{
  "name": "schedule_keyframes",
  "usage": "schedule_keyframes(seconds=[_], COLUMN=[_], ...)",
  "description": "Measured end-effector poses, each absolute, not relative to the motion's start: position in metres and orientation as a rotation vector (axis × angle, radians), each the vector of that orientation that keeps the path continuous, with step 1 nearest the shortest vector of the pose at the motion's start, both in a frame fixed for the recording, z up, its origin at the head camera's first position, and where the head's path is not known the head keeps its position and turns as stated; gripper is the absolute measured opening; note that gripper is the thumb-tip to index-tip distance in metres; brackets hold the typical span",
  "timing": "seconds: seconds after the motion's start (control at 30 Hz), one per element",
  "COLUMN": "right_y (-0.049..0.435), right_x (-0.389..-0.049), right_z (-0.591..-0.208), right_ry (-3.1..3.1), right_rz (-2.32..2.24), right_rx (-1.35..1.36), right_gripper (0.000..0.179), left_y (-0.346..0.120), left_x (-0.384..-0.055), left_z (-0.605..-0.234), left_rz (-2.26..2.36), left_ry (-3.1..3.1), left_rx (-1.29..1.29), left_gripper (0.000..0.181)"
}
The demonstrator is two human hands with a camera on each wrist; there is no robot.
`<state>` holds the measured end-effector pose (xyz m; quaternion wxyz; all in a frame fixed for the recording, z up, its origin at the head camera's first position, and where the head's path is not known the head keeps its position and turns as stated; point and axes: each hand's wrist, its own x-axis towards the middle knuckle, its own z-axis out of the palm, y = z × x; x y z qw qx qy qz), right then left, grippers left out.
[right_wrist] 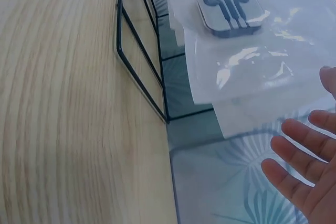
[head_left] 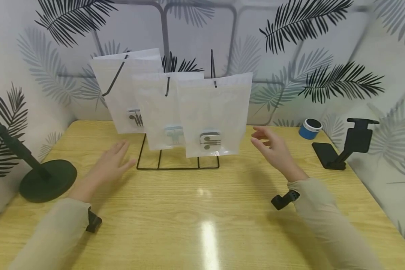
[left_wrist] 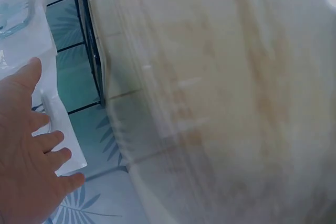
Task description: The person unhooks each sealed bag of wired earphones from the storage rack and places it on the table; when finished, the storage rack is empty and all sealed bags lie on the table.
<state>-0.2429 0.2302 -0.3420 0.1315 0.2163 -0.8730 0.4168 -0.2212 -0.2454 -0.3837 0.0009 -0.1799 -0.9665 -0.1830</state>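
Three pairs of translucent white pouches hang side by side on the hooks of a black wire rack (head_left: 179,169). Inside the right pouch (head_left: 219,108) sits a small flat case of wired earphones (right_wrist: 228,14). A similar case shows through the left pouch (head_left: 116,101); the middle pouch (head_left: 152,112) holds a pale blue one. My left hand (head_left: 109,163), fingers extended and holding nothing, is over the table left of the rack. To the right of the right pouch, my right hand (head_left: 273,150) hovers apart from it with loosely bent fingers, nothing in them.
A round dark stand base (head_left: 48,180) occupies the table's left side. At the right are a blue jar-like device (head_left: 310,128) with a white rim and a black phone holder (head_left: 352,144). Leaf-patterned walls (head_left: 324,48) border the wooden table (head_left: 175,225).
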Motion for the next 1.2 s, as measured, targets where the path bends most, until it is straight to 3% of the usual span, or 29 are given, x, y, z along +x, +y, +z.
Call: schedule_keyframes(seconds=[0.6,0.93,1.2], right_y=[0.183,0.178,0.180], right_x=[-0.267,-0.268,-0.264], right_z=[-0.347,-0.344,-0.347], right_ry=[-2.497,-2.438,-2.337], right_rz=[1.619,1.782,1.802], right_rx=[0.416,0.344,0.374], right_gripper=[0.036,0.033,0.032], left_y=[-0.238,-0.237,-0.235], left_x=[-0.242,-0.249,-0.247], left_z=[-0.400,-0.400,-0.399], left_rz=[-0.681,-0.725,-0.715], left_ry=[-3.160,-3.209,-3.240], left_rx=[-0.681,-0.670,-0.637], left_gripper=[0.071,0.060,0.061])
